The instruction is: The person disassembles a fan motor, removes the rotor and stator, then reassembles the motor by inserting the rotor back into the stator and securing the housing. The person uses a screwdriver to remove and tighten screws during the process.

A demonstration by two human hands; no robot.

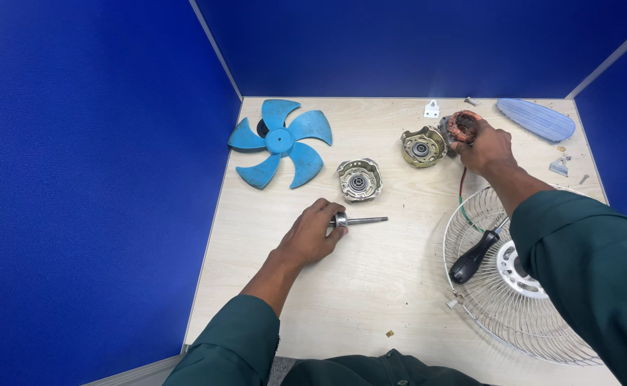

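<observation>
Fan motor teardown, mid-way, parts spread over pale wooden table (399,286) inside blue partition walls (77,179).

Largest first: wire fan guard (521,286) flat at right edge of table, partly under right sleeve, black-handled screwdriver (474,259) lying across it. Blue five-blade fan blade (279,141) at far left corner, flat, well apart from both hands. Light blue oval cover (536,119) at far right corner. Two metal motor end housings: one (359,179) mid-table, open side up, bearing visible in centre; other (421,147) farther back, just beside right hand.

Right hand (488,149) closed around stator (462,126), copper-red windings showing above fingers, red and green wires trailing down toward guard. Stator held just off or on table, cannot tell which, touching or nearly touching far housing.

Left hand (310,234) palm down, fingers curled loosely over thick end of rotor shaft (360,220); silver rotor body mostly hidden under fingertips, thin steel shaft sticking out to the right, lying flat on table, just in front of near housing. Grip looks light, more pinch than fist.

Step in hand, as judged: sorting or fitting motor internals, rotor in one hand, stator in other. Next move likely calls for firmer hold on rotor and lining shaft up with bore of stator or bearing.

Small bits: white bracket (432,109) at back, loose screws (574,168) near right edge.
</observation>
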